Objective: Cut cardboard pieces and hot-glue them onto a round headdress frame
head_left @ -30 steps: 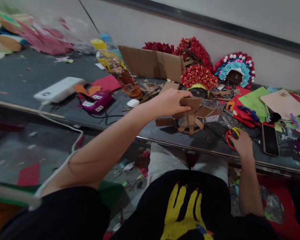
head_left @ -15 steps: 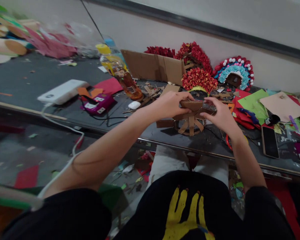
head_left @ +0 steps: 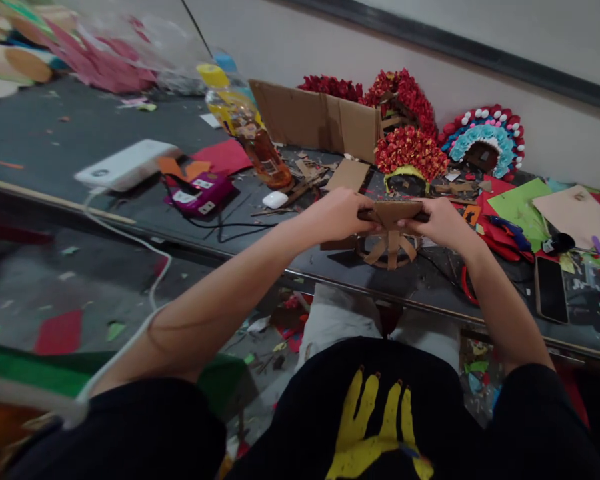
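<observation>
A flat brown cardboard piece point(head_left: 393, 212) is held just above the dark table point(head_left: 330, 263). My left hand point(head_left: 336, 215) grips its left end, fingers closed. My right hand point(head_left: 439, 223) grips its right end, fingers closed too. Directly below the piece sits a cardboard wheel-shaped frame point(head_left: 390, 248) with spokes. The red-handled scissors point(head_left: 466, 288) lie on the table under my right forearm, mostly hidden.
Red paper-flower headpieces point(head_left: 411, 151) and a blue and white one point(head_left: 484, 141) stand at the back by a cardboard box point(head_left: 320, 121). A phone point(head_left: 552, 289), coloured paper sheets point(head_left: 520, 204), a bottle point(head_left: 250, 137), a white power bank point(head_left: 126, 165) and a magenta case point(head_left: 200, 195) lie around.
My right hand left the scissors and came up to the cardboard piece. Both hands now hold it, lifted slightly and squared over the wheel frame.
</observation>
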`<state>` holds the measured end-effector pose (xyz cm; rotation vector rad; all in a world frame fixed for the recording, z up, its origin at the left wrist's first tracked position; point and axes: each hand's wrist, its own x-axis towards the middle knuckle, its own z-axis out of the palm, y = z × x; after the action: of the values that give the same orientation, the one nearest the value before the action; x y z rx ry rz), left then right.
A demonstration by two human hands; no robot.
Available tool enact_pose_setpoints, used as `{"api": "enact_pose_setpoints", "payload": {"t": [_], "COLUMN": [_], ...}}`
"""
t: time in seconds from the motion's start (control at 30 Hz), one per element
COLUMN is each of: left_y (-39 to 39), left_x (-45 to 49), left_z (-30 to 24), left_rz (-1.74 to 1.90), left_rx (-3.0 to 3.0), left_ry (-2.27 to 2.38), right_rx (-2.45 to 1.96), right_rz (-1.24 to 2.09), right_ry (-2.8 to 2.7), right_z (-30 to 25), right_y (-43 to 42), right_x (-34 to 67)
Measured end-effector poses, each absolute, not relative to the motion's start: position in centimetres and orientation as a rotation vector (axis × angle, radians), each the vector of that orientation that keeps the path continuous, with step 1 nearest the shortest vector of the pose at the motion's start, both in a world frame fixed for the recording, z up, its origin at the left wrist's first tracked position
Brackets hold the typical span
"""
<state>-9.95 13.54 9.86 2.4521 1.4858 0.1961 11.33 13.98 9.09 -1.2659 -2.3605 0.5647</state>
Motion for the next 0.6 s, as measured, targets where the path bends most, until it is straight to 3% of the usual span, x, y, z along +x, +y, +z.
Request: {"api": "enact_pose_setpoints", "payload": {"t": [0.27,0.6], "left_y": [14.0,14.5], "left_x": [-10.3,-10.2], "left_z": [9.2,8.5], "left_rz": [0.252,0.251], "left_rx": [2.515,2.594], "left_ry": [1.457,1.495], "right_rx": [-1.387,-1.350], "right_rz": [0.325,0.483], "right_ry": [-2.507,-2.461], "right_z": [10.1,9.8], "right_y": [13.8,14.7], "right_x": [10.9,10.8]}}
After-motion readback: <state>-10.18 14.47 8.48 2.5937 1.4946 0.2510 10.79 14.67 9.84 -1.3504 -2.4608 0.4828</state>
